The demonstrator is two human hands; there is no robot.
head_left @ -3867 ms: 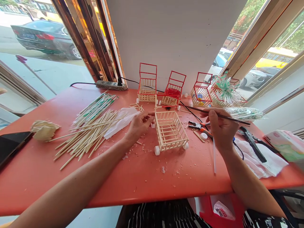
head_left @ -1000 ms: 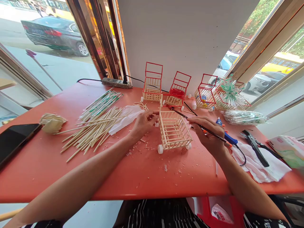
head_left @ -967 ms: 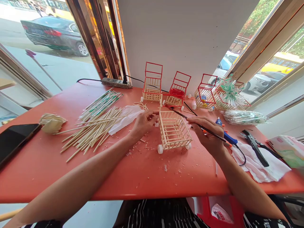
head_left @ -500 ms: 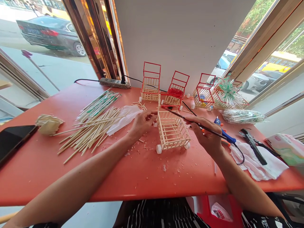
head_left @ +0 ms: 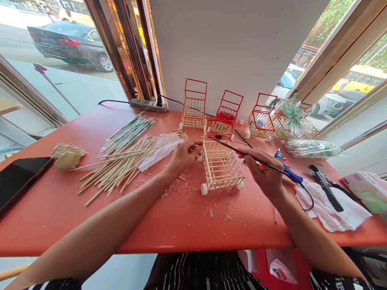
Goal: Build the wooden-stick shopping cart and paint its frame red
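A miniature shopping cart built of pale wooden sticks stands on white wheels in front of me. Its upper handle bar is partly red. At the back left corner of the cart, the fingers of my left hand are closed on its frame. My right hand grips a thin dark paintbrush like a pen, to the right of the cart. The brush tip lies against or very near the reddish bar on the cart's back; exact contact is too small to tell.
Behind stand several red-trimmed stick carts. Loose wooden sticks, wrapped sticks and a phone lie left. On the right are a blue glue gun, pliers on a white cloth, and a tissue pack.
The whole view has shifted slightly, so everything appears a little further right. Both hands keep their places at the cart, and the brush stays by its back bar.
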